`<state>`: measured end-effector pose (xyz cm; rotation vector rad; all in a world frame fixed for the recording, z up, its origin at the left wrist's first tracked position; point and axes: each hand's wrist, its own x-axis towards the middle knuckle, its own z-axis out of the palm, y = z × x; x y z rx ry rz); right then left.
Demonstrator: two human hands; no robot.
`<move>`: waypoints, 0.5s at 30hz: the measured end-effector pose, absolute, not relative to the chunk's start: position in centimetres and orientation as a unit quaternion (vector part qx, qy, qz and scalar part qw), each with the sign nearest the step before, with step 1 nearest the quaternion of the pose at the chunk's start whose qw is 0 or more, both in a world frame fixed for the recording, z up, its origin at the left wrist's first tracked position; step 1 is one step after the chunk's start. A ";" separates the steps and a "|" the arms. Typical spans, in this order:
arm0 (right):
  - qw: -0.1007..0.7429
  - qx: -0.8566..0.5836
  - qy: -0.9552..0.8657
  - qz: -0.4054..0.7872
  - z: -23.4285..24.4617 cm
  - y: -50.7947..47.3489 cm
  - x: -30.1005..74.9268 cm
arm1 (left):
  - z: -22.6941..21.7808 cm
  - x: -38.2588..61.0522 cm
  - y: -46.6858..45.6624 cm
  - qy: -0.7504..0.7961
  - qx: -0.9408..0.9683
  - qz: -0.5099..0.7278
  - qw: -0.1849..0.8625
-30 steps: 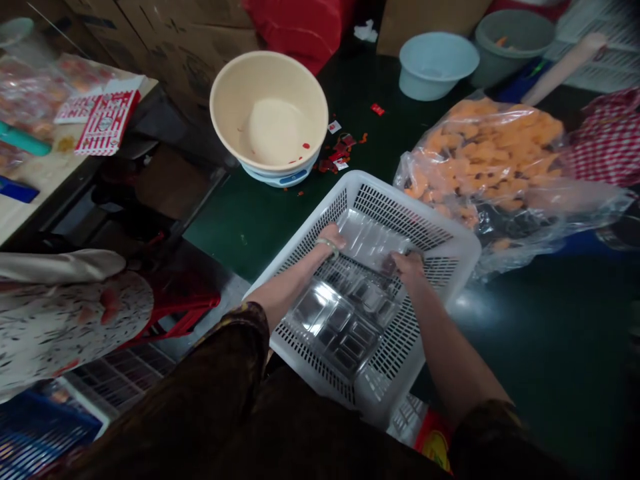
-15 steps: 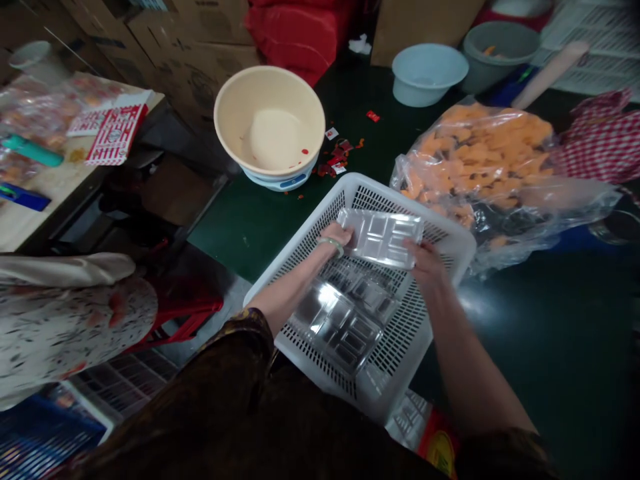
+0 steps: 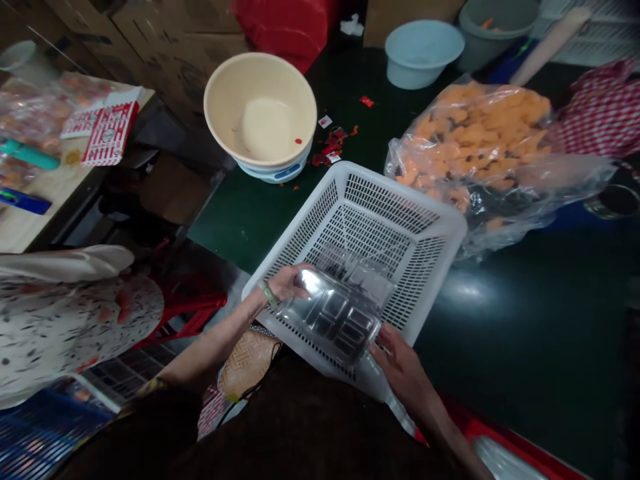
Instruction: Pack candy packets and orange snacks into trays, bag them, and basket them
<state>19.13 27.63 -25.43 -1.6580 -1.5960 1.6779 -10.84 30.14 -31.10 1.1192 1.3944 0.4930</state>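
A white slatted plastic basket (image 3: 440, 260) is in front of me. Clear plastic compartment trays (image 3: 333, 313) lie in its near half, shiny and stacked or overlapping. My left hand (image 3: 289, 283), with a bangle at the wrist, grips their left end, thumb on top. At the opposite end, the fingers of my right hand (image 3: 395, 353) close on the right edge. Further in, more clear trays (image 3: 370, 277) rest on the basket floor. How many layers are between my hands, I cannot tell.
A cream basin (image 3: 260, 110) sits on a scale (image 3: 280, 173) beyond the basket, with red scraps (image 3: 334, 141) beside it. Right of the basket lies a clear bag of orange pieces (image 3: 480, 133). A pale blue tub (image 3: 424, 53) stands behind. Someone's patterned clothing (image 3: 75, 320) is at left.
Both hands have moved down towards me, from a tray held up over the basket's middle to the near trays. The far part of the basket floor now shows.
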 end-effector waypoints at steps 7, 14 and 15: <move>-0.055 -0.576 -0.783 0.229 -26.9 38.3 17.3 | -27.8 -9.3 32.1 0.662 0.664 -0.027 0.347; -0.281 -0.534 -0.762 0.235 -32.6 42.5 13.4 | -28.6 -4.7 37.9 0.436 0.768 -0.149 0.444; -0.280 -0.518 -0.767 0.253 -32.7 42.7 13.5 | -29.1 -4.1 38.7 0.408 0.756 -0.168 0.484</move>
